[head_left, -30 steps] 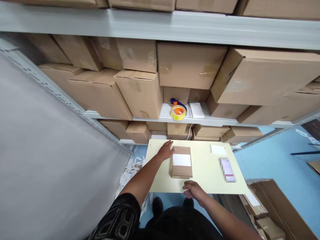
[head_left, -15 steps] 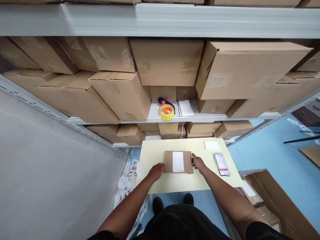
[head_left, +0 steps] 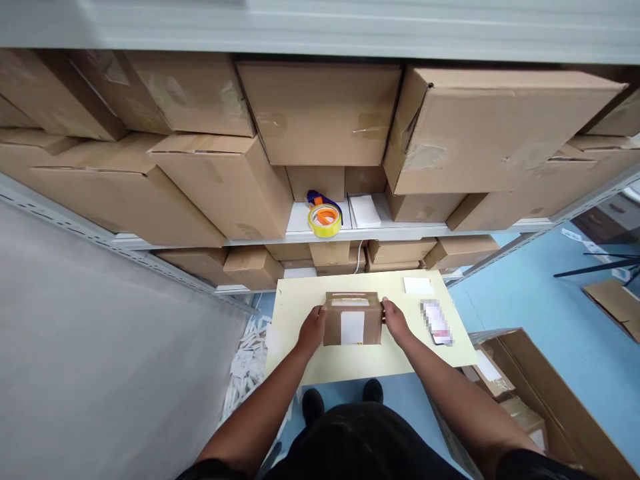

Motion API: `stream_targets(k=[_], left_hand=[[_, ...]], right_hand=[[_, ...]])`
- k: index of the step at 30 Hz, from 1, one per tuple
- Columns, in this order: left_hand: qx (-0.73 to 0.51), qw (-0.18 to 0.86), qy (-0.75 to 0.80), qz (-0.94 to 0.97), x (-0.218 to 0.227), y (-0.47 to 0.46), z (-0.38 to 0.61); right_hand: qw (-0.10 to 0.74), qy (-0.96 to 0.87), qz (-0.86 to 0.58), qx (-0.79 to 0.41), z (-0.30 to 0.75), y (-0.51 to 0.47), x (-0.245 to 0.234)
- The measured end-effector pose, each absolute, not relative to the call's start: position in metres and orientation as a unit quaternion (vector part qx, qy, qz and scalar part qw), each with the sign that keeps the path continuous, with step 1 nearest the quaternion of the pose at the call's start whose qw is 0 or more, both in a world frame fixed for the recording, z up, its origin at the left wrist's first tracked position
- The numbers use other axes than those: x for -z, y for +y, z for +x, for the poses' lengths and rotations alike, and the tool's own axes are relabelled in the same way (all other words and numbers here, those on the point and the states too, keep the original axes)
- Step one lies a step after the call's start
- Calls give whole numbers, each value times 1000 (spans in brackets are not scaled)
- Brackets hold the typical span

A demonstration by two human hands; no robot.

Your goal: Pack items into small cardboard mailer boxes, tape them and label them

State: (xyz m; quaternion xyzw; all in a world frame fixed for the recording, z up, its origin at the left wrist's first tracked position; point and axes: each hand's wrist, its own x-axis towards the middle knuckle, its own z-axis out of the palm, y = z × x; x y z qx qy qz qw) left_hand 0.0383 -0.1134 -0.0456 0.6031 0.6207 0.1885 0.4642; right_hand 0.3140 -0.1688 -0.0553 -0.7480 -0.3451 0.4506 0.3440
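Note:
Between my two hands is a small brown cardboard box (head_left: 331, 327) with a white label (head_left: 353, 328) on the side facing me. The box is tilted, so its taped far side also shows, with another white strip on it. My left hand (head_left: 314, 327) grips the box's left end, fingers closed against it. On the right end my right hand (head_left: 395, 319) holds it the same way, its fingertips partly hidden. Beneath lies a pale yellow table (head_left: 295, 293). A phone (head_left: 437, 323) with a blurred screen and a white stack of labels (head_left: 419, 285) rest right of my right hand.
Shelves of cardboard boxes (head_left: 320, 113) stand beyond the table. A tape dispenser with yellow tape (head_left: 325, 221) and a white paper stack (head_left: 365, 211) sit on one shelf. At lower right is a large open carton (head_left: 545, 380) holding boxes; paper strips (head_left: 247, 363) litter the floor at left.
My hands have tipped the box, so its taped far side now shows. The whole view has shifted slightly.

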Motion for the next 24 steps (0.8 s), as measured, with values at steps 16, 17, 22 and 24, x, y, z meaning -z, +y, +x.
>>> stream_targets(k=[16, 17, 22, 24], left_hand=[[-205, 409, 626, 631, 40, -160, 32], [-212, 393, 627, 638, 36, -159, 32], [-220, 349, 605, 681, 15, -156, 29], [-211, 334, 569, 721, 4, -149, 30]], right_hand=[[355, -370, -718, -471, 329, -222, 66], [349, -364, -717, -481, 335, -225, 68], [321, -326, -711, -534, 356, -244, 80], [323, -313, -716, -534, 357, -248, 82]])
